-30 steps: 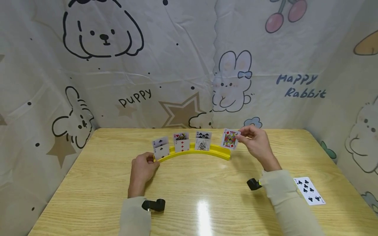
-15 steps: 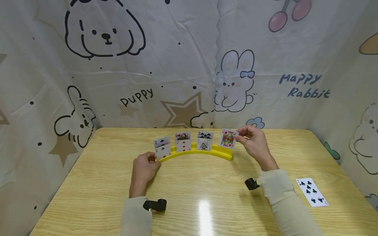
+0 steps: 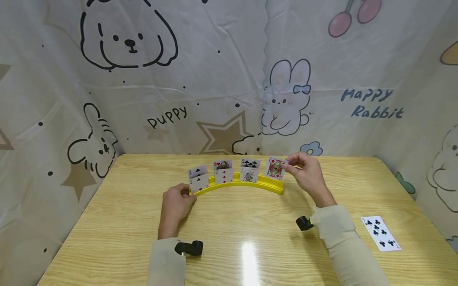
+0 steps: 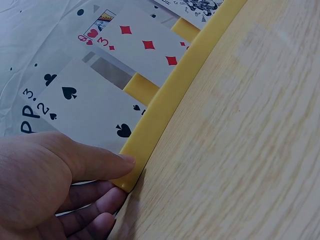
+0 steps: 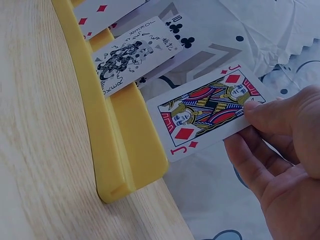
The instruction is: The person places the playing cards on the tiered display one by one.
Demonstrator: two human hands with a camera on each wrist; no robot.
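A curved yellow card holder stands on the table. My left hand grips its left end, thumb on the front face and fingers curled beneath. Between thumb and fingers, my right hand pinches a jack of diamonds by its outer edge. The jack is tilted, at the back of the holder's right end; whether it touches the holder is unclear. Cards stand in overlapping pairs: a two of spades before a three of clubs, a three of diamonds before a queen of hearts, and a joker before a ten of clubs.
A seven of clubs lies face up on the wooden table, right of my right forearm. A printed cloth hangs behind the table and along its sides.
My right hand has brought the jack of diamonds slightly left along the back of the holder. My left hand keeps its grip on the holder's end. The head view has shifted a little.
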